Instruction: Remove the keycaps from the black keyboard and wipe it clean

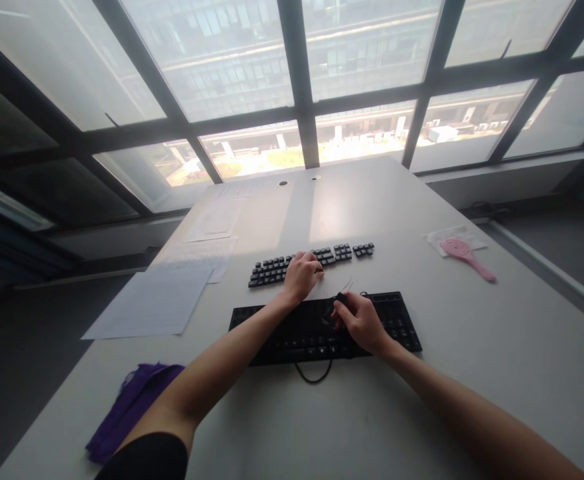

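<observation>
A black keyboard lies on the table in front of me, many of its keys off in the middle. Behind it, loose black keycaps are laid out in rows. My left hand reaches over these rows, its fingers curled and pinched at a keycap that is mostly hidden. Above the keyboard's right half, my right hand grips a wire keycap puller with a dark handle; thin wires stick out past the fingers.
White paper sheets lie along the left side. A purple cloth rests by my left forearm. To the right, a pink hairbrush-like thing lies partly on a clear plastic bag. A cable loops out at the keyboard's front edge.
</observation>
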Action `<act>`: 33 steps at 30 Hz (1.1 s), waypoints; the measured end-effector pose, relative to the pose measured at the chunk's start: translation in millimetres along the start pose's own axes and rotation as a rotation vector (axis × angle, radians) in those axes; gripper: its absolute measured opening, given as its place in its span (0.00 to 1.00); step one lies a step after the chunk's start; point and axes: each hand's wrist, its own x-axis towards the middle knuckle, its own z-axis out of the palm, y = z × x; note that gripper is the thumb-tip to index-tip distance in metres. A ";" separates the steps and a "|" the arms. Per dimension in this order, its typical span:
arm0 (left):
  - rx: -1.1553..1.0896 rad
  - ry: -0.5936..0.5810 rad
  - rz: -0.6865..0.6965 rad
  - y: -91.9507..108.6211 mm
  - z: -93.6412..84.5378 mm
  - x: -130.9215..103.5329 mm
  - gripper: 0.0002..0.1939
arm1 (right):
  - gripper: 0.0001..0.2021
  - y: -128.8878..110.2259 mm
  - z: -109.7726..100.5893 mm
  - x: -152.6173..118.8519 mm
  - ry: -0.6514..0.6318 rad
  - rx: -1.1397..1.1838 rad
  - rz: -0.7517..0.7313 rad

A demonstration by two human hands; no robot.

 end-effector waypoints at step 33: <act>-0.425 -0.025 0.047 75.2 -31.5 -110.7 0.10 | 0.10 -7.3 -31.7 -2.5 -0.044 -0.312 -0.060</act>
